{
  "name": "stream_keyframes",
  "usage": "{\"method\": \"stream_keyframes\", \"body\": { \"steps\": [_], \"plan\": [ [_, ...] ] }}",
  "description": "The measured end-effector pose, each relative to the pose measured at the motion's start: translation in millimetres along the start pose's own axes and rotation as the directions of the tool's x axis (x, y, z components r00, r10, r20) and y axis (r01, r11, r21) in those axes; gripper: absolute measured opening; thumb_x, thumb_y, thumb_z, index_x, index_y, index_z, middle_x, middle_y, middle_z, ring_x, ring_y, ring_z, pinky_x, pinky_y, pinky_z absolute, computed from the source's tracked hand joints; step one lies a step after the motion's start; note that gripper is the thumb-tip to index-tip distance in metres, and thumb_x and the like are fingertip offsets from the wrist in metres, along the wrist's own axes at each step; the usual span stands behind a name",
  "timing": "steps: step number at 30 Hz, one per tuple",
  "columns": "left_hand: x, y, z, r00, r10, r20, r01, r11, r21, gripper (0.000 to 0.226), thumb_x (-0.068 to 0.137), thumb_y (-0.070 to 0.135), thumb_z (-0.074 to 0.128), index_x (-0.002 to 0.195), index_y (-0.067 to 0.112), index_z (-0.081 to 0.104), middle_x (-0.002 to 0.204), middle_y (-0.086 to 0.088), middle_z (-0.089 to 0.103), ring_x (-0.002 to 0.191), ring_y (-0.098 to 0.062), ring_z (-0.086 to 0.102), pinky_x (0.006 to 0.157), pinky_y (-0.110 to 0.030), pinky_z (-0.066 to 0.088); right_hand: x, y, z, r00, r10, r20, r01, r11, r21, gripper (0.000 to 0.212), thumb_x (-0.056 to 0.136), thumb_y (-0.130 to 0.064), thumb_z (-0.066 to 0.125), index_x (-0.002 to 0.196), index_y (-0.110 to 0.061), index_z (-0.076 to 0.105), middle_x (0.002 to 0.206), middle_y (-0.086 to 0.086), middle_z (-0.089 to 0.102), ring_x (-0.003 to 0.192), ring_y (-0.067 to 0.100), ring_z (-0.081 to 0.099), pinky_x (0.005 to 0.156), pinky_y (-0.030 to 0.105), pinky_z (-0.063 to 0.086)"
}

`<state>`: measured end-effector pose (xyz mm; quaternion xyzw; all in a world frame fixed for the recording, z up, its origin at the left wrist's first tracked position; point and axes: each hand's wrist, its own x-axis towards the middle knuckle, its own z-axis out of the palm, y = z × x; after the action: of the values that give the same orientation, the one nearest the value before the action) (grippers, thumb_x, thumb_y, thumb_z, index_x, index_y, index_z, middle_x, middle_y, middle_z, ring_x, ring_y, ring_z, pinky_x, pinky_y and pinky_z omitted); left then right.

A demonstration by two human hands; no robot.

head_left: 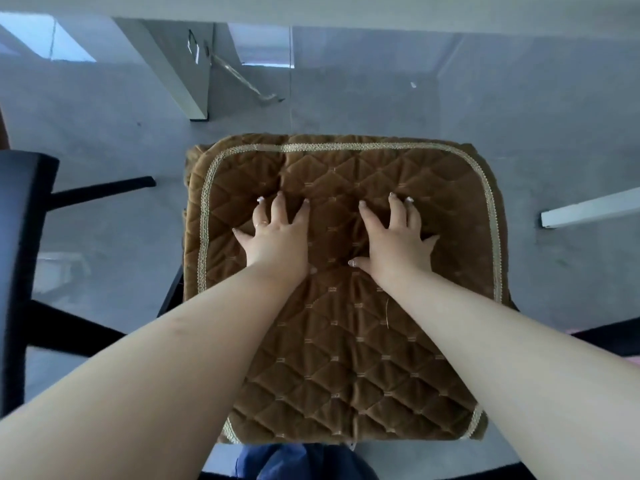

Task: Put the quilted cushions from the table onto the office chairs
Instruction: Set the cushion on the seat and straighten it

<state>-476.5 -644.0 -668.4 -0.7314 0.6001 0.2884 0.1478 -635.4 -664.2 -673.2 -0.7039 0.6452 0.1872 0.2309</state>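
One cushion point(346, 289) lies on a chair point(171, 289) (seat hidden). Left hand point(273, 237) and right hand point(394, 237) press it, fingers spread. Others unseen.

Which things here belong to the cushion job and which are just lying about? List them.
Part of the job:
brown cushion, lying on a chair
left hand, flat on the cushion
right hand, flat on the cushion
chair leg under the cushion

Just lying about:
white table leg
second black chair
grey floor
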Motion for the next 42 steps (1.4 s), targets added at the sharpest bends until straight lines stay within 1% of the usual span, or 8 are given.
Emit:
{"method": "stream_keyframes", "body": {
  "steps": [4,9,19,23,26,29,38,42],
  "plan": [
    [-25,-6,-1,0.999,0.026,-0.026,-0.026,0.999,-0.022,0.101,0.077,0.039,0.074,0.152,0.033,0.006,0.16,-0.008,-0.003,0.148,-0.034,-0.003,0.111,-0.066,0.015,-27,9,-3,0.997,-0.058,-0.044,0.06,0.997,0.043,0.082,0.085,-0.048,0.061,0.149,-0.038,0.012,0.16,0.004,-0.004,0.148,0.028,-0.006,0.112,0.064,0.016],
    [-102,-19,34,0.999,0.021,0.024,-0.02,0.998,-0.063,0.09,0.084,0.035,0.066,0.152,0.032,0.006,0.161,-0.006,0.001,0.148,-0.031,0.002,0.118,-0.051,0.017,-114,26,31,0.989,-0.069,0.133,0.071,0.997,-0.012,0.09,0.085,-0.056,0.055,0.149,-0.038,-0.005,0.158,0.004,-0.019,0.147,0.027,-0.013,0.116,0.059,0.013],
    [-102,-16,57,0.998,0.016,0.053,-0.016,1.0,0.002,0.088,0.087,0.025,0.065,0.152,0.028,0.007,0.161,-0.011,-0.001,0.147,-0.036,0.003,0.117,-0.055,0.017,-111,24,58,0.981,-0.01,0.196,0.027,0.996,-0.083,0.096,0.084,-0.048,0.062,0.148,-0.038,-0.009,0.156,0.01,-0.021,0.145,0.031,-0.017,0.109,0.067,0.018],
    [-111,-17,32,0.998,-0.02,0.053,0.026,0.993,-0.112,0.07,0.085,0.028,0.065,0.146,0.027,0.031,0.154,-0.008,0.024,0.14,-0.033,0.026,0.108,-0.049,0.035,-114,18,25,0.991,0.012,0.135,-0.019,0.998,0.056,0.07,0.087,-0.043,0.061,0.146,-0.032,0.025,0.156,0.007,0.02,0.143,0.027,0.021,0.105,0.046,0.039],
    [-127,-17,0,0.993,-0.121,0.01,0.11,0.863,-0.493,0.049,0.082,0.031,0.068,0.129,0.024,0.054,0.125,0.002,0.058,0.116,-0.022,0.054,0.087,-0.031,0.045,-118,5,-15,1.0,0.006,0.022,-0.012,0.958,0.288,0.042,0.09,-0.037,0.059,0.13,-0.028,0.051,0.127,-0.005,0.061,0.115,0.019,0.059,0.093,0.035,0.052],
    [-159,-20,-37,0.985,-0.17,-0.025,0.092,0.645,-0.758,0.038,0.082,0.028,0.07,0.119,0.022,0.062,0.105,0.009,0.067,0.096,-0.009,0.062,0.083,-0.023,0.046,-138,-25,-58,0.996,-0.03,-0.081,0.059,0.922,0.382,0.034,0.09,-0.036,0.06,0.122,-0.026,0.058,0.115,-0.006,0.068,0.102,0.015,0.065,0.088,0.032,0.055],
    [-294,-103,-158,0.914,-0.368,-0.17,-0.005,0.409,-0.912,0.025,0.084,0.023,0.07,0.108,0.021,0.064,0.09,0.009,0.067,0.087,-0.009,0.062,0.077,-0.021,0.044,-241,-147,-174,0.929,-0.274,-0.247,0.363,0.797,0.482,0.022,0.09,-0.033,0.06,0.11,-0.026,0.064,0.098,-0.008,0.068,0.092,0.013,0.064,0.084,0.029,0.054],
    [-352,-162,-187,0.846,-0.489,-0.212,-0.027,0.357,-0.934,0.018,0.084,0.021,0.069,0.102,0.021,0.064,0.086,0.009,0.067,0.085,-0.014,0.064,0.071,-0.023,0.045,-281,-209,-200,0.888,-0.379,-0.259,0.459,0.758,0.463,0.017,0.09,-0.031,0.059,0.105,-0.024,0.064,0.089,-0.008,0.062,0.085,0.015,0.06,0.069,0.023,0.042]
  ]
}}
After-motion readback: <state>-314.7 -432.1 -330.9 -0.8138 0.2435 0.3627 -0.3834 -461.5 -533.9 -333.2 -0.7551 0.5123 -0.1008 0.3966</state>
